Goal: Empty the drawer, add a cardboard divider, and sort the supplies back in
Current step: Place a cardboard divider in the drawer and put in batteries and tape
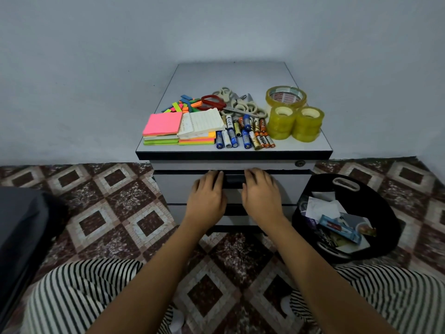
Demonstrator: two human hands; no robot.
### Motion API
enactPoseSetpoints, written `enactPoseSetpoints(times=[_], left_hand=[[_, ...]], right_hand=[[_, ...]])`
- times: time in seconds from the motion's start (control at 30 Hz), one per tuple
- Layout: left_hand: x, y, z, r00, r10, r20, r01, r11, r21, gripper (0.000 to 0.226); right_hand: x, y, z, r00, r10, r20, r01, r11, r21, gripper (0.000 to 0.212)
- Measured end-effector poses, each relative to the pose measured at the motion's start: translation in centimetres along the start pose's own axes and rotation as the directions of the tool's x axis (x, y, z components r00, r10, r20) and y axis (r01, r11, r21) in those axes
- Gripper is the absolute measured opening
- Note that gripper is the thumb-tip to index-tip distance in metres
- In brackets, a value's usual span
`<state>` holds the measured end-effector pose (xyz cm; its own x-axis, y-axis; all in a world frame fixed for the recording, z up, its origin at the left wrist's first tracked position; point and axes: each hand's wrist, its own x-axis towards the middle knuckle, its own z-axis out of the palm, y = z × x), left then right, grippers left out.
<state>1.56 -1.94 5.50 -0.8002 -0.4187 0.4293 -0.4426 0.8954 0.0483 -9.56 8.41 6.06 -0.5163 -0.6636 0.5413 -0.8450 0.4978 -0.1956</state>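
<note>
Pale blue-grey wall (216, 32) behind, brown-and-cream diamond-tiled floor (115, 208) below, striped trouser knees (72, 297) at the near edge. Against the wall, a small grey cabinet with a black-edged top (228, 75).

On the near half of that top:
- at the left, a stack of pink and green square sticky notes (162, 125)
- just beside it, a lined cream notepad (204, 120)
- farther back, loose coloured paper tabs (183, 104)
- red-handled scissors (212, 102) tangled with beige-handled scissors (243, 106)
- near the front edge, a cluster of small cylindrical batteries (245, 133)
- at the right, 3 yellowish clear tape rolls (281, 122)

On the floor right of the cabinet, a round black plastic bin (375, 206) holding paper scraps and wrappers.

Under the strip with the round lock (300, 163), the grey upper drawer front (289, 186), apparently shut or nearly so, inside hidden. Left hand (206, 196): flat on that front, fingers straight and close together, tips at the upper edge just left of the dark handle recess (233, 182). Right hand (261, 196): likewise, just right of the recess. Fingertips hooked over the edge or not: cannot tell. Nothing held in either.

Probably past the emptying step, to judge by the supplies lying on top. No cardboard divider in view. Likely next: catch the recess or the upper edge with the fingertips and draw the drawer straight toward the near side, pulling evenly on both sides. Then fetch and fit the divider before sorting by kind.
</note>
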Motion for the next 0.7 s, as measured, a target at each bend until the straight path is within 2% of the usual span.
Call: enactPoseSetpoints(times=[0.17, 0.57, 0.63, 0.7], left_hand=[[-0.3, 0.3, 0.6, 0.999, -0.018, -0.031, 0.019, 0.999, 0.040, 0.051], [-1.2, 0.0, 0.9, 0.999, -0.027, -0.041, 0.027, 1.000, -0.007, 0.055], [-1.7, 0.2, 1.3, 0.996, -0.047, -0.081, 0.037, 0.991, -0.126, 0.049], [-1.5, 1.5, 0.8, 0.970, -0.225, -0.088, 0.168, 0.891, -0.421, 0.037]], right_hand=[[-0.7, 0.2, 0.9, 0.999, -0.048, -0.005, 0.047, 0.991, -0.127, 0.047], [-1.1, 0.1, 0.8, 0.999, -0.043, -0.025, 0.040, 0.995, -0.092, 0.049], [-1.3, 0.1, 0.9, 0.999, -0.031, -0.035, 0.029, 0.998, -0.059, 0.046], [-1.4, -0.5, 0.4, 0.996, 0.089, -0.021, -0.086, 0.987, 0.133, 0.038]])
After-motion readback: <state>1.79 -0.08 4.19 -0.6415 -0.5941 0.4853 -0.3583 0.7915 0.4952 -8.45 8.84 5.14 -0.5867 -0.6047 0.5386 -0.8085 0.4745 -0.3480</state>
